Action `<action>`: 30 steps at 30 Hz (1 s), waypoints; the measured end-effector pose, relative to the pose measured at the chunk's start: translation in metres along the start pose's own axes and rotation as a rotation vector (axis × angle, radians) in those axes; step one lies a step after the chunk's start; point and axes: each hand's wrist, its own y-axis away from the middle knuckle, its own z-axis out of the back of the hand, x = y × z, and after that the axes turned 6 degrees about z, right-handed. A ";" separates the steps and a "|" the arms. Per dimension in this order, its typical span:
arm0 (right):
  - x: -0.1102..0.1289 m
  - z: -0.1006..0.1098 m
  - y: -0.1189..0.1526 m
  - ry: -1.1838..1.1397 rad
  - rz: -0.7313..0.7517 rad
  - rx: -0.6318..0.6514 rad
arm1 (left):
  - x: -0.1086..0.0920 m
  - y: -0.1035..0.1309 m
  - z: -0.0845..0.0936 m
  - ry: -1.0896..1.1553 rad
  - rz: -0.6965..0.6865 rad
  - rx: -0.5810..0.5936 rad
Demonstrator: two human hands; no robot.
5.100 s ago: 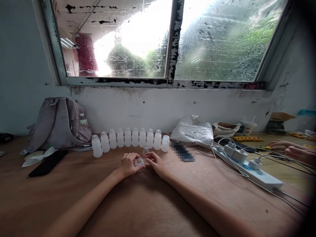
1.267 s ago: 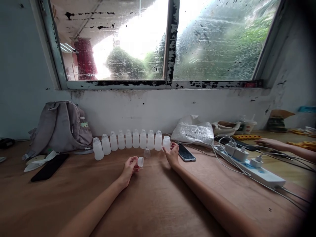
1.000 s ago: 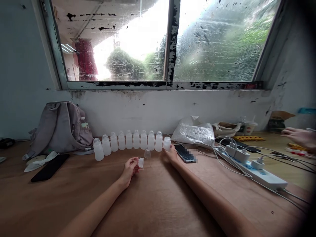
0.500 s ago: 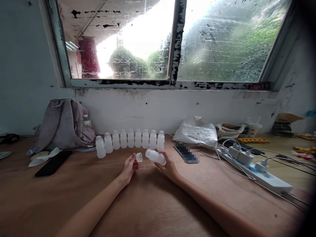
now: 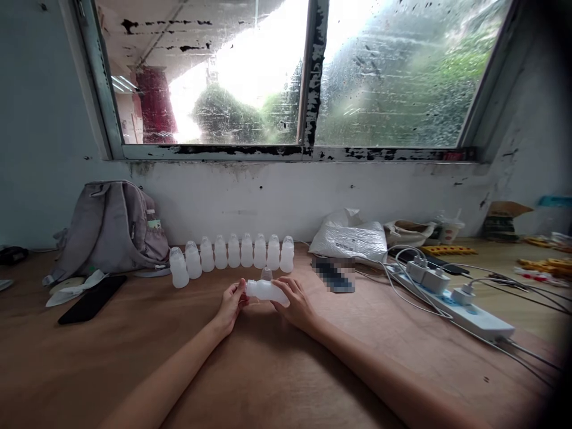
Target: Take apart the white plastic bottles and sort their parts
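A frosted white bottle lies sideways above the table, its neck pointing left. Wrapped around its base end are the fingers of my right hand. My left hand pinches a small translucent cap that meets the bottle's neck; whether it is seated I cannot tell. Just behind the held bottle shows a small clear dome-shaped cover, its lower part hidden. Beyond my hands, several similar bottles with clear tops stand upright in a row.
A grey backpack leans at the back left, with a black phone before it. To the right lie a silver padded bag, a pixelated dark flat item, and a white power strip with plugs and trailing cables.
The right hand has brought the bottle left and lower, so its neck meets the cap in my left hand. The clear cover behind has come into view. The camera view has shifted slightly.
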 end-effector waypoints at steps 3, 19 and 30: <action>0.000 0.000 0.001 0.000 -0.005 -0.002 | 0.000 0.000 0.000 -0.003 -0.007 -0.006; 0.002 0.016 -0.007 -0.247 -0.168 0.211 | -0.008 0.001 0.002 -0.041 -0.169 0.026; 0.004 0.018 -0.007 -0.266 -0.183 0.217 | -0.005 -0.003 0.004 0.030 -0.139 0.020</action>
